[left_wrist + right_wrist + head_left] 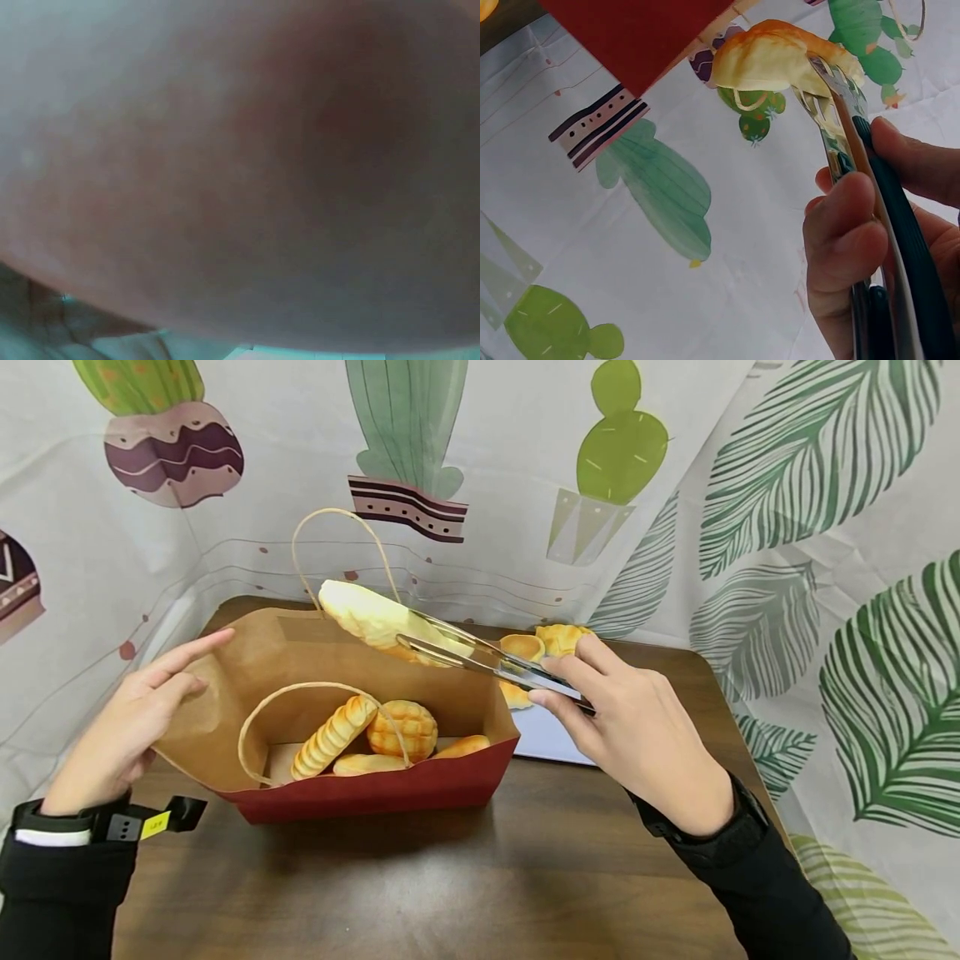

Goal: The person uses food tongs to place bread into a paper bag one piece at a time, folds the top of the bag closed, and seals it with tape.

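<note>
One bread roll (363, 608) in tongs (517, 674) ahead of gripping right hand (648, 735); left hand (135, 718), index extended, touches paper bag (420, 793) beside it

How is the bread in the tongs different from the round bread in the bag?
The long bread is held up by the tongs; the round bread lies in the paper bag. The long bread is stretched out, but the round bread is chubby. The round bread has criss-cross lines; the long bread looks smoother. Both have golden-brown colouring.
</note>
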Motion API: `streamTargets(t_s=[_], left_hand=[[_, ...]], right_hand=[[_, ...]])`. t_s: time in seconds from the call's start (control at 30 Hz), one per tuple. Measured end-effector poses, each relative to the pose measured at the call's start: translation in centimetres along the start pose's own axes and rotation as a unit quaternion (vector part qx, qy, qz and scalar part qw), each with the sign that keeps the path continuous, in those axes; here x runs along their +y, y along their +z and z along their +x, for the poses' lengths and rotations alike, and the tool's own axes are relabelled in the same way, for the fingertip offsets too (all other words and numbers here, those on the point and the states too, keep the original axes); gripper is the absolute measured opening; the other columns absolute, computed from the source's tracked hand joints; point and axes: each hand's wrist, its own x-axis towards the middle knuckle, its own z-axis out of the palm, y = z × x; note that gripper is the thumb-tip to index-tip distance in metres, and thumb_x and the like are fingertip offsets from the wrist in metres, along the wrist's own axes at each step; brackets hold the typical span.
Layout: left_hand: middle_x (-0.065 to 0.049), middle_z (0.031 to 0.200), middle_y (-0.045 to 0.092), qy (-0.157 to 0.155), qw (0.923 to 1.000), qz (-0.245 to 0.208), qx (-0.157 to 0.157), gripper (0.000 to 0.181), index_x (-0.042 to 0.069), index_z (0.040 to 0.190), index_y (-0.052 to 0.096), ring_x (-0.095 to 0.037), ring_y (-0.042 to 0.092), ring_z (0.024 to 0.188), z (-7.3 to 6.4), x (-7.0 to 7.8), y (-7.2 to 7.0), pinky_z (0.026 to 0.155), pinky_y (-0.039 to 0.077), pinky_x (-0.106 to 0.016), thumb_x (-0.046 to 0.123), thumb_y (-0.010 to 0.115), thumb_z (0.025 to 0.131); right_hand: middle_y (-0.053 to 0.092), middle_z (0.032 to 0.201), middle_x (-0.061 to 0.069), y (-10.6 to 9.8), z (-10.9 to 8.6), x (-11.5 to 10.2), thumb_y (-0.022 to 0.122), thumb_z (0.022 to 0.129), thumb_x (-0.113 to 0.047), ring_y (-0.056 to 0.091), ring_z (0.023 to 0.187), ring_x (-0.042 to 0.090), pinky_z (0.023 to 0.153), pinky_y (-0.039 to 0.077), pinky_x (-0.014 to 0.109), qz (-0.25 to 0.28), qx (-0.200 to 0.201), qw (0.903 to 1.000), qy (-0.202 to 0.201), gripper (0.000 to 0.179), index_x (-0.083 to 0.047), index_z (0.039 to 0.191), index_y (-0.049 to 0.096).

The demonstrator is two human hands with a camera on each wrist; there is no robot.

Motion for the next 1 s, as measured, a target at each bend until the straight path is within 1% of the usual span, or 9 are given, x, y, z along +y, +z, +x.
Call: streamTargets(t_s=[0.23,0.33,0.43,0.57,0.7,0.8,0.87,0.93,1.0], left_hand=[[0.016,0.157,0.039,-0.014,0.9998,0.012,0.008,0.052,0.041,0.163,0.043,-0.006,0.045,0.102,-0.1,0.1,-0.2,0.031,0.025,-0.033,0.020,0.042,0.115],[0.016,0.158,0.039,-0.015,0.9998,0.012,0.010,0.052,0.041,0.163,0.043,-0.007,0.045,0.103,-0.2,0.1,-0.2,0.031,0.024,-0.034,0.021,0.043,0.115],[0.015,0.160,0.038,-0.015,0.9998,0.011,0.011,0.052,0.040,0.163,0.043,-0.011,0.040,0.112,-0.2,0.0,-0.2,0.032,0.022,-0.038,0.021,0.043,0.115],[0.014,0.162,0.037,-0.015,0.9998,0.011,0.011,0.051,0.040,0.163,0.043,-0.015,0.038,0.114,-0.1,0.0,-0.2,0.033,0.020,-0.039,0.021,0.043,0.115],[0.015,0.161,0.038,-0.009,0.9999,0.003,0.010,0.052,0.039,0.163,0.044,-0.009,0.041,0.110,-0.1,0.0,-0.2,0.033,0.019,-0.041,0.019,0.043,0.115],[0.015,0.161,0.038,-0.001,0.9999,-0.010,0.008,0.052,0.037,0.163,0.044,-0.008,0.043,0.109,0.0,-0.1,-0.2,0.036,0.015,-0.044,0.017,0.042,0.115],[0.014,0.162,0.037,0.002,0.9999,-0.011,0.005,0.053,0.036,0.164,0.043,-0.007,0.042,0.118,0.0,-0.1,-0.2,0.041,0.026,-0.034,0.016,0.041,0.115],[0.014,0.163,0.036,0.005,1.0000,-0.008,0.003,0.053,0.035,0.164,0.042,-0.008,0.037,0.126,0.0,-0.2,-0.2,0.052,0.036,-0.021,0.016,0.040,0.115],[0.014,0.163,0.036,0.006,0.9999,-0.011,0.002,0.053,0.034,0.165,0.042,-0.006,0.034,0.128,0.0,-0.2,-0.2,0.054,0.036,-0.020,0.015,0.040,0.115]], right_hand=[[0.054,0.091,0.006,0.2,0.8,-0.3,0.087,0.088,-0.009,0.047,0.059,0.016,0.046,0.039,0.032,-0.007,-0.034,0.9991,-0.026,0.024,-0.005,0.104,0.069],[0.054,0.089,0.004,0.4,1.1,-0.3,0.086,0.089,-0.012,0.050,0.059,0.018,0.044,0.036,0.032,-0.017,-0.063,0.9977,-0.019,0.022,-0.006,0.101,0.068],[0.049,0.085,0.003,0.7,1.5,-0.1,0.086,0.091,-0.014,0.049,0.056,0.019,0.044,0.035,0.030,-0.030,-0.097,0.9946,-0.019,0.020,-0.005,0.099,0.069],[0.045,0.081,0.003,1.1,2.2,0.2,0.083,0.094,-0.015,0.047,0.057,0.018,0.048,0.036,0.029,-0.042,-0.150,0.9875,-0.025,0.019,-0.005,0.093,0.067],[0.047,0.080,0.001,1.6,3.2,0.7,0.082,0.095,-0.016,0.049,0.058,0.016,0.049,0.037,0.029,-0.041,-0.202,0.9784,-0.022,0.019,-0.008,0.089,0.066],[0.049,0.080,0.000,2.1,3.7,1.0,0.081,0.095,-0.016,0.052,0.060,0.014,0.052,0.040,0.029,-0.031,-0.235,0.9714,-0.019,0.017,-0.009,0.088,0.067],[0.051,0.081,0.000,2.4,3.9,1.1,0.081,0.095,-0.016,0.054,0.060,0.013,0.054,0.043,0.029,-0.027,-0.254,0.9666,-0.018,0.016,-0.009,0.088,0.068],[0.053,0.082,-0.001,2.6,4.0,1.1,0.080,0.096,-0.018,0.056,0.061,0.013,0.055,0.045,0.030,-0.022,-0.271,0.9623,-0.014,0.018,-0.010,0.086,0.068],[0.054,0.084,0.000,2.7,4.2,1.0,0.080,0.096,-0.020,0.057,0.062,0.014,0.057,0.047,0.030,-0.019,-0.282,0.9593,-0.011,0.018,-0.010,0.086,0.068]])
